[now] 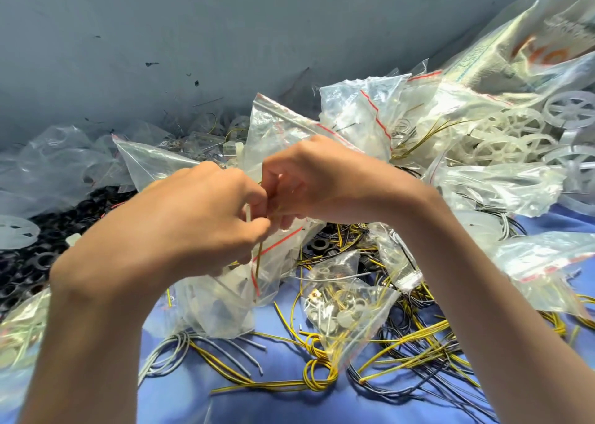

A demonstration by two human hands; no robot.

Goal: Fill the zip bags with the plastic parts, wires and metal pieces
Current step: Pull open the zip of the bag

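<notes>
My left hand [193,217] and my right hand [315,182] meet at the centre, both pinching the mouth of a clear zip bag [231,301] with a red seal line. The bag hangs below my hands and holds white plastic parts; a yellow-green wire [259,256] runs into its mouth. A filled zip bag [351,311] with white rings, metal pieces and wire lies on the blue table to the right. Loose yellow wires [322,381] and grey wires [199,346] lie in front.
Several empty and filled zip bags [360,114] are piled behind my hands. White plastic wheels [515,133] spill from a large bag [531,53] at the right. Black plastic rings [35,262] are heaped at the left. A grey wall [161,37] stands behind.
</notes>
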